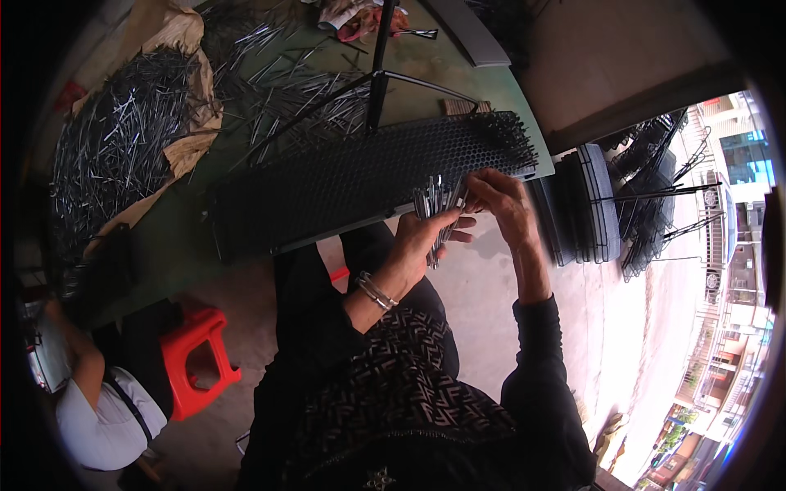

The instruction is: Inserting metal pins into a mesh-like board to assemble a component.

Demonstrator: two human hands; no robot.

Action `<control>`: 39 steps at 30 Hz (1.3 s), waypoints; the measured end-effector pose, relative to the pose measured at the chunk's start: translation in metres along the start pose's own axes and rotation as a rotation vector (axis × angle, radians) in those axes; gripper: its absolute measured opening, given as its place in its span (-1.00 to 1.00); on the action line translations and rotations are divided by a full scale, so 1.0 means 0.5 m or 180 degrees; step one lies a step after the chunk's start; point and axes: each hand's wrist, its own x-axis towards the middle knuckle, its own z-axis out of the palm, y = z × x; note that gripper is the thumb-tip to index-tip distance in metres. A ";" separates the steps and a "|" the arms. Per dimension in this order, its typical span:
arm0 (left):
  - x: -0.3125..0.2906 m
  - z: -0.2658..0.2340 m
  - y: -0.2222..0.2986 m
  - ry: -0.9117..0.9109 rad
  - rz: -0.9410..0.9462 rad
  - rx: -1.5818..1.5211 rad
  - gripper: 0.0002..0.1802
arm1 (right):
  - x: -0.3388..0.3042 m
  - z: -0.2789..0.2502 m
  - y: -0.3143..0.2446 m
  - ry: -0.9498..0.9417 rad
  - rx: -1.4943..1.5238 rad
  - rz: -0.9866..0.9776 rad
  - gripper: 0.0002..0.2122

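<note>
A bundle of thin metal rods (425, 200) is gripped in my left hand (419, 232), with their ends sticking out above and below the fist. My right hand (497, 196) is close beside it, its thumb and forefinger pinched together near the bundle's side. What lies between those fingertips is too small to make out. Just beyond both hands is a long black perforated panel (327, 188) with a honeycomb of holes, resting on the green table. At its right end, several dark rods (506, 137) stand upright in the holes.
On the green table (176, 219), a large heap of rods (123, 131) lies on brown paper (182, 151); more loose rods (319, 98) are scattered behind the panel. A black stand (378, 82) rises there. Left are a red stool (196, 360) and another person (106, 409). Black racks (602, 204) stand at right.
</note>
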 end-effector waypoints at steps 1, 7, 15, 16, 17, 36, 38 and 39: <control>0.002 0.000 -0.001 -0.0022 0.0014 -0.0030 -0.75 | -0.001 -0.001 0.005 0.0116 0.0012 -0.0016 -0.77; 0.014 -0.005 -0.012 0.0020 -0.0110 -0.0044 -0.75 | -0.011 -0.021 0.001 0.0115 0.0057 -0.0211 -0.79; 0.049 -0.039 -0.050 0.0101 -0.0326 -0.0853 -0.73 | 0.021 -0.110 -0.022 0.2481 -0.1646 -0.1417 -0.86; 0.052 -0.040 -0.054 -0.0003 -0.0275 -0.1010 -0.75 | 0.027 -0.118 -0.016 0.2680 -0.1822 -0.1559 -0.87; 0.054 -0.041 -0.059 -0.0104 -0.0222 -0.1169 -0.76 | 0.029 -0.122 -0.009 0.2685 -0.1823 -0.1549 -0.87; 0.022 -0.020 -0.031 0.0057 -0.0277 -0.0672 -0.67 | 0.081 -0.136 0.020 0.2443 -0.2857 -0.1620 -0.93; 0.017 -0.013 -0.026 0.0068 -0.0221 -0.0581 -0.68 | 0.082 -0.141 0.022 0.2470 -0.2938 -0.1613 -0.92; 0.016 -0.014 -0.026 0.0076 -0.0221 -0.0591 -0.68 | 0.080 -0.140 0.020 0.2340 -0.2971 -0.1591 -0.92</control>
